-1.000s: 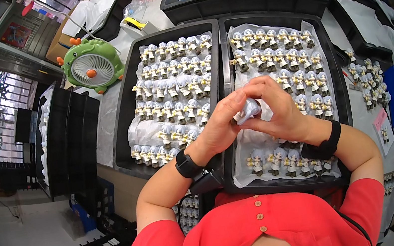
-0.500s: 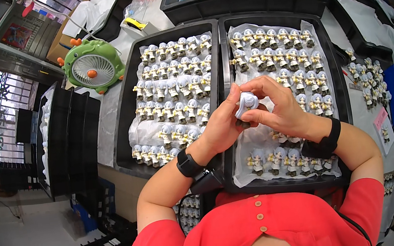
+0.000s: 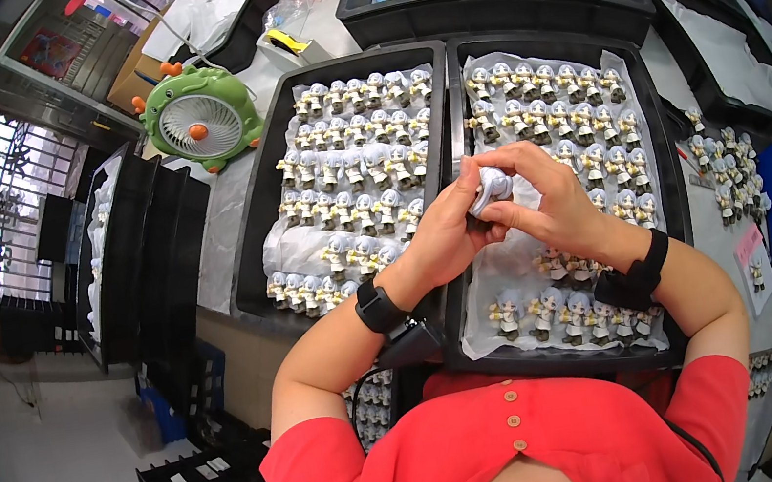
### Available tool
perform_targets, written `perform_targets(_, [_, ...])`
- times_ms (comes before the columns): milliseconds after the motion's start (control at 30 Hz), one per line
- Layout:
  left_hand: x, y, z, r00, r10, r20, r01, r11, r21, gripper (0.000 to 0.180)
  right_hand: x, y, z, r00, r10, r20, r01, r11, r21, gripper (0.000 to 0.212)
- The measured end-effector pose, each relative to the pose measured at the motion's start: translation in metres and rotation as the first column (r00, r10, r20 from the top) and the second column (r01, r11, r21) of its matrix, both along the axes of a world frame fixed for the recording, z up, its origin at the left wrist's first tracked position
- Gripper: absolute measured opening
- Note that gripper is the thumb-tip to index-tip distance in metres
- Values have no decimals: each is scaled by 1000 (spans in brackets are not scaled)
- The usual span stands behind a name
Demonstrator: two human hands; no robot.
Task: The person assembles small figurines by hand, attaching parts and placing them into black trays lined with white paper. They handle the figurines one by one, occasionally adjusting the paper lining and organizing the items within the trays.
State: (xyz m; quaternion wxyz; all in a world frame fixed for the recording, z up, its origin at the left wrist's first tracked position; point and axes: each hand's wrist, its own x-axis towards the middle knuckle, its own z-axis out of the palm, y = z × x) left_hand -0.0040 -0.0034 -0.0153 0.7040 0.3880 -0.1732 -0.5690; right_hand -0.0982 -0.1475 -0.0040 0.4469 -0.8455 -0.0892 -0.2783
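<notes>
Between my two hands is a small figurine (image 3: 494,186) with pale lilac hair, held above the gap between two black trays. My left hand (image 3: 447,230) grips its lower part, which the fingers mostly hide. The thumb and forefinger of my right hand (image 3: 553,203) close round the hair from the other side. Rows of like figurines with white and yellow clothes stand on white paper in the left tray (image 3: 254,250) and the right tray (image 3: 655,119).
A green fan (image 3: 197,124) stands beyond the left tray. Behind lies another black tray (image 3: 491,7) of blue and white pieces. Loose figurines (image 3: 728,163) crowd the table at the right, near a pink-topped card (image 3: 754,260). Stacked black trays (image 3: 137,256) rise at the left.
The figurine has been tilted and turned in my hands, its hair now facing differently. Both hands stay closed on it. The whole view has shifted slightly.
</notes>
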Motion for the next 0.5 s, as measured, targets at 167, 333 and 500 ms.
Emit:
perform_targets(167, [4,2,14,995,33,96,-27,997,-73,45,1,-3,6,998,-32,63,30,999,33,40])
perform_targets(333, [39,31,52,919,198,341,-201,979,-28,35,2,-12,6,987,-131,96,124,989,79,32])
perform_targets(500, [85,110,61,677,131,724,-491,813,311,32,-3,-10,17,985,-126,116,113,987,109,31])
